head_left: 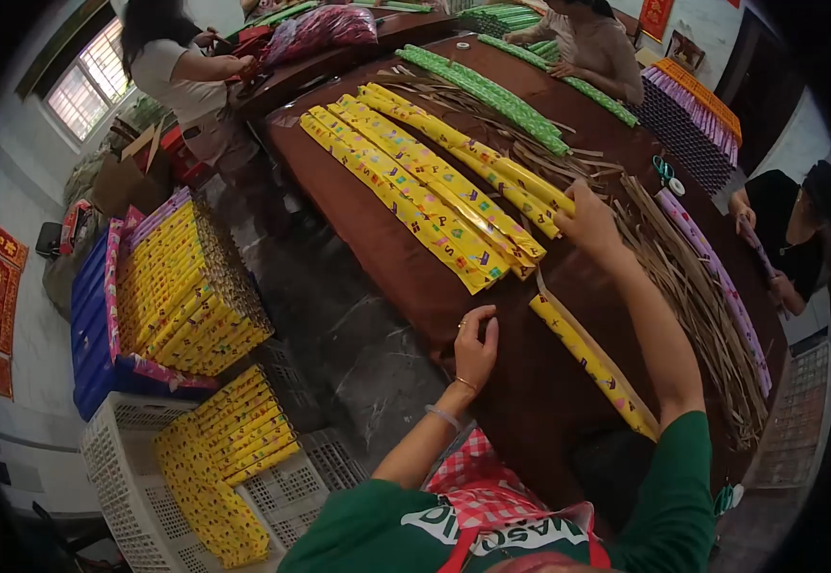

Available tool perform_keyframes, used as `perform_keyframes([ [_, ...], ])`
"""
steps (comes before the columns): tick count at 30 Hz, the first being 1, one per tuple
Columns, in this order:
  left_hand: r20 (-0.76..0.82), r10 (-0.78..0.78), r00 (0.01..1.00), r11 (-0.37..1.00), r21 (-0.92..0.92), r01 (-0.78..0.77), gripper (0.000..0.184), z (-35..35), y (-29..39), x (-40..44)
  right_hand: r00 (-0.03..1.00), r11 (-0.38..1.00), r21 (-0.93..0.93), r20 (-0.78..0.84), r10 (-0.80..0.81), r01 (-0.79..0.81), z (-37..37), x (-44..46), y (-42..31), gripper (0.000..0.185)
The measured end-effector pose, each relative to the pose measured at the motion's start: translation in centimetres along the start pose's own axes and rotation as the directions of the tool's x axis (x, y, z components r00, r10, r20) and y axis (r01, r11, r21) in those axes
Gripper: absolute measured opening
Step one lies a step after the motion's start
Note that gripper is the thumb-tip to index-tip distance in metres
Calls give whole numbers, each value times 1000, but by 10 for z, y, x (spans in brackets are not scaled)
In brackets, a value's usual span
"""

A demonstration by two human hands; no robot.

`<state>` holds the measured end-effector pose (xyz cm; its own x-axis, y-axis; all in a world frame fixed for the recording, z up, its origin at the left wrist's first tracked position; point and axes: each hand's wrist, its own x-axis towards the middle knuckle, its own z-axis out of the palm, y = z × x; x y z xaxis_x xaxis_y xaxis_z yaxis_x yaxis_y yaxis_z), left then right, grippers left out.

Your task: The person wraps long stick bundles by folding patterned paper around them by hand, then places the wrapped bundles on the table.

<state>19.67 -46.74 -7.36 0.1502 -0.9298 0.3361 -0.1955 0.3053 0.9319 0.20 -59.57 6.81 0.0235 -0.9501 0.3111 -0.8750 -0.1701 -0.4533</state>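
My right hand (587, 222) is closed at the near end of a yellow patterned roll (501, 170), with thumb and fingers pinching its edge. My left hand (477, 346) is held near the table's edge, its fingers curled and nothing visible in them. Beyond it, several yellow patterned sheets (415, 196) lie side by side on the brown table (339, 212). Another yellow roll (595, 367) lies between my arms, with a brown strip along its side.
Brown strips (692, 306) and a purple roll (721, 277) run along the right. Green rolls (492, 95) lie farther back. A white crate (129, 477) and blue bin (91, 325) with yellow rolls stand at left. Three people are around the table.
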Motion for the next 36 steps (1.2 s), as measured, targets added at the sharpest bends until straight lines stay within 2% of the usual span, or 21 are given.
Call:
perform_keyframes([
  [2, 14, -74, 997, 995, -65, 74, 16, -4, 17, 1, 980, 992, -43, -159, -122, 117, -34, -44, -4, 28],
  [3, 28, -148, 989, 980, -127, 151, 17, -2, 28, 4, 985, 996, -31, -143, -93, 89, -55, -70, -11, 26],
  [4, 30, -158, 987, 936, -315, 160, 23, 5, 36, 12, 991, 998, -21, -123, -58, 56, -75, -100, -16, 24],
  [7, 375, -359, 855, 538, -665, 518, 47, 31, 58, 51, 981, 994, -99, -181, -70, 53, -112, -177, -8, 28],
  [8, 489, -387, 782, 361, -700, 616, 55, 42, 62, 65, 977, 994, -98, -200, -71, 52, -121, -200, -6, 29],
  [9, 521, -376, 766, 329, -698, 636, 59, 56, 60, 79, 975, 989, -125, -200, -96, 72, -131, -219, -7, 31],
  [12, 638, -303, 708, 280, -650, 706, 61, 82, 68, 94, 974, 996, -79, -224, 25, -43, -143, -286, 2, 33],
  [14, 723, -291, 627, 283, -560, 778, 58, 96, 65, 79, 966, 983, -129, -236, 101, -134, -156, -321, 4, 33],
  [16, 736, -249, 629, 456, -484, 747, 54, 105, 71, 53, 949, 946, -193, -234, 213, -260, -167, -356, 15, 33],
  [18, 759, -236, 607, 472, -456, 754, 47, 99, 85, 28, 938, 915, -212, -122, 324, -344, -190, -370, 10, 31],
  [19, 775, -206, 597, 469, -458, 756, 43, 99, 89, 16, 900, 875, -242, 16, 435, -419, -201, -378, 12, 36],
  [20, 748, -227, 624, 472, -476, 742, 42, 99, 99, 1, 887, 863, -239, 14, 462, -445, -207, -380, 9, 36],
  [22, 744, -245, 622, 500, -452, 738, 41, 96, 120, -24, 958, 919, -298, 41, 284, -260, -212, -373, 3, 47],
  [24, 730, -264, 631, 553, -421, 719, 39, 98, 127, -44, 978, 966, -170, 44, 206, -196, -207, -351, -4, 56],
  [25, 744, -266, 613, 553, -403, 729, 39, 97, 133, -53, 981, 972, -135, -4, 194, -193, -195, -339, -8, 52],
  [26, 712, -270, 648, 564, -429, 706, 39, 96, 144, -61, 982, 978, -100, -53, 180, -185, -177, -326, -11, 49],
  [30, 642, -334, 690, 546, -465, 697, 33, 92, 160, -79, 921, 898, 226, -5, 389, -378, -125, -281, -21, 38],
  [31, 642, -336, 690, 547, -464, 697, 33, 91, 158, -80, 921, 897, 228, -4, 390, -379, -115, -278, -15, 38],
  [33, 529, -212, 821, 685, -519, 511, 33, 89, 152, -82, 916, 853, 336, 104, 387, -399, -99, -273, -8, 37],
  [34, 525, -215, 824, 686, -519, 510, 33, 88, 150, -82, 917, 854, 337, 108, 383, -397, -98, -271, -10, 37],
  [36, 441, -205, 874, 825, -403, 397, 36, 85, 148, -82, 882, 843, 258, 155, 446, -472, -99, -271, -17, 35],
])
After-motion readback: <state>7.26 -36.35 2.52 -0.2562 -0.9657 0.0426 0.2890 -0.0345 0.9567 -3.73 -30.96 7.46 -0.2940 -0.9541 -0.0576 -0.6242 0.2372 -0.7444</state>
